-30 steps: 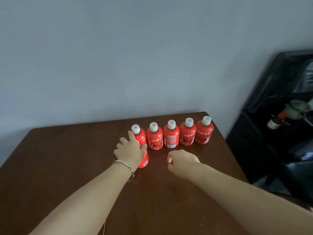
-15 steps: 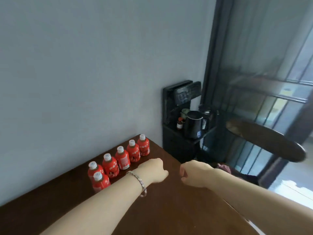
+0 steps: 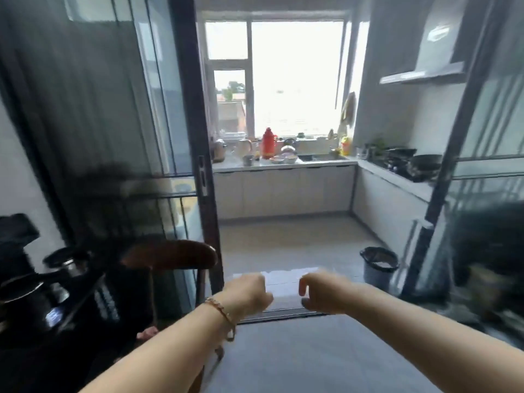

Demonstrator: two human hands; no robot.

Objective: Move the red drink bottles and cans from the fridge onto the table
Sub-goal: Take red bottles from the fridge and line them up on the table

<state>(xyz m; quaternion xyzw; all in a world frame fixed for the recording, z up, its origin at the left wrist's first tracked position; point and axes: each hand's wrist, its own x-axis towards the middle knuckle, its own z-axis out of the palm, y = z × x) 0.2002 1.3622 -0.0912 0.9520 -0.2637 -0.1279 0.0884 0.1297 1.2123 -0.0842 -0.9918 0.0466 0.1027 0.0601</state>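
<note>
Now your left hand and right hand hover side by side, level, fingers loosely curled and holding nothing. No red bottle, can, fridge or table shows here, so you cannot tell which way they lie or which hand is nearer.

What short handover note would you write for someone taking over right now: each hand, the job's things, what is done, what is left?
Left hand: loosely curled, empty.
Right hand: loosely curled, empty.
Things: no red drink bottles, cans, fridge or table in view; a kitchen counter lies ahead.
Done: six bottles stood on the table a second ago.
Left: fetch any remaining from the fridge; how many, cannot tell.
</note>
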